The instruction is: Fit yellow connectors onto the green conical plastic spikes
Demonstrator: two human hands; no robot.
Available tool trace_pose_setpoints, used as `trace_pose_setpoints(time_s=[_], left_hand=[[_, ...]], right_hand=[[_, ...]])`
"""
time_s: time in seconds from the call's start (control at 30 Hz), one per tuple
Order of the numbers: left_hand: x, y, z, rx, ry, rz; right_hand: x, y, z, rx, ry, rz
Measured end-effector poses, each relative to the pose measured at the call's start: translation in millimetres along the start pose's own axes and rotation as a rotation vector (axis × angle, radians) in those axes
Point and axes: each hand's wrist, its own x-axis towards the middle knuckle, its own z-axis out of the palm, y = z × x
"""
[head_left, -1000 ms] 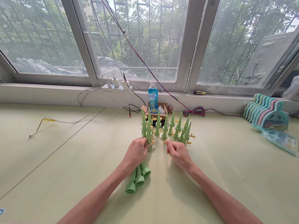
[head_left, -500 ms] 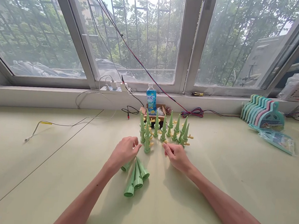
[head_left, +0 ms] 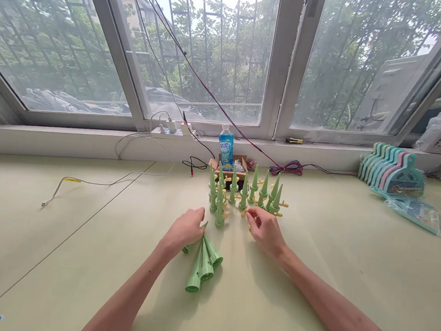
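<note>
Several green cone-shaped spikes (head_left: pixel 244 191) with small yellow side pieces stand upright in a cluster on the pale green table (head_left: pixel 83 236). Several more green cones (head_left: pixel 202 264) lie on their sides, fanned out, just below my left hand (head_left: pixel 184 230). That hand is curled over their narrow tips and grips one cone. My right hand (head_left: pixel 265 230) rests on the table beside the standing cluster, fingers pinched on a small yellow piece (head_left: pixel 244 212).
Behind the cluster stand a blue drink bottle (head_left: pixel 225 148) and a small cardboard box (head_left: pixel 239 168). Cables (head_left: pixel 99 180) cross the table's left side and the windowsill. A stack of pastel plastic pieces (head_left: pixel 392 167) and a clear bag (head_left: pixel 410 208) lie at the right.
My left hand has drawn back from the standing cluster to the tips of the lying cones. My right hand has stayed near the cluster's front edge.
</note>
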Motion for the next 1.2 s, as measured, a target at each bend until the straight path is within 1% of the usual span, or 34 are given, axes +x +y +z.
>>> trace_pose_setpoints(time_s=[0.1, 0.23, 0.3, 0.37, 0.4, 0.47, 0.5, 0.53, 0.6, 0.7, 0.8, 0.9, 1.0, 1.2], left_hand=[[-1, 3, 0.8, 0.022, 0.039, -0.009], [0, 7, -2.0, 0.004, 0.178, -0.025], [0, 10, -5.4, -0.029, 0.286, -0.016], [-1, 14, -9.2, -0.098, 0.463, 0.036], [-2, 17, -10.7, -0.153, 0.555, 0.088], [-5, 23, -11.6, -0.268, 0.702, 0.203], [-7, 26, -10.6, -0.313, 0.762, 0.231], [-8, 30, -8.5, -0.355, 0.794, 0.254], [-10, 36, -0.9, -0.437, 0.782, 0.335], [-9, 40, 15.4, -0.516, 0.663, 0.449], [-6, 40, 30.5, -0.507, 0.545, 0.509], [-2, 38, 39.0, -0.488, 0.474, 0.483], [0, 36, 42.2, -0.477, 0.423, 0.462], [0, 35, 43.3, -0.465, 0.38, 0.428]], right_hand=[[0, 4, 1, -0.05, 0.019, -0.01], [1, 10, 0, -0.121, 0.01, -0.019], [2, 12, -1, -0.172, -0.013, -0.025], [3, 12, -2, -0.233, -0.042, -0.024], [3, 12, -3, -0.266, -0.06, -0.023], [3, 12, -4, -0.329, -0.096, -0.021], [3, 11, -4, -0.357, -0.112, -0.018], [3, 10, -5, -0.378, -0.125, -0.015], [2, 9, -5, -0.405, -0.138, -0.011], [1, 5, -7, -0.431, -0.145, -0.015], [1, 3, -10, -0.462, -0.154, 0.004], [2, 3, -12, -0.506, -0.169, 0.055], [3, 4, -14, -0.538, -0.189, 0.085], [4, 10, -13, -0.542, -0.228, 0.12]])
